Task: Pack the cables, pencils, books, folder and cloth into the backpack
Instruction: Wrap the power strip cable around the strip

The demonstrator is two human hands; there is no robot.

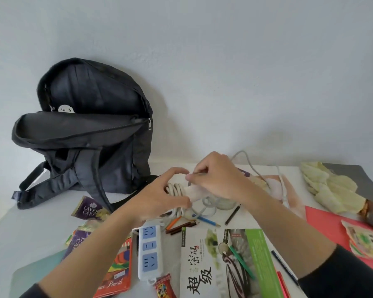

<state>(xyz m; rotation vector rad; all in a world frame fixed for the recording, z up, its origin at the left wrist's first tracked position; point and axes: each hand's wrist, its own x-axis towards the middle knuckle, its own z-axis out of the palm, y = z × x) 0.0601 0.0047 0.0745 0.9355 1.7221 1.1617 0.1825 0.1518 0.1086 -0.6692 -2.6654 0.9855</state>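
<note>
Most of the coiled white cable (175, 189) is covered by both hands, mid-bench and just in front of the backpack. A pale lump under the right hand (215, 179) is too covered to identify. The book with a Chinese-character cover (220, 267), the red colour-pencil box (119, 269) and the red flat folder (325, 224) are cut off at the frame edges. The small snack packets along the bottom are blurred.

The left hand (159, 197) has its fingers curled round the coil. The right hand pinches a strand at the top of the coil between thumb and forefinger. A loose length of cable trails off to the right.

The white bench (30, 229) stands against a plain grey-white wall (224, 61). On the bench lie a white power strip with blue sockets (149, 252), loose pencils (182, 225) just beside it and a pale yellow-green crumpled cloth (332, 188) at far right. A purple cake wrapper (88, 208) lies near the bag straps.

The black fabric backpack (91, 130) sits upright at back left, unzipped, front flap folded down. A white round plug (65, 109) shows inside the main compartment. Any deeper contents are dark and cannot be made out.
</note>
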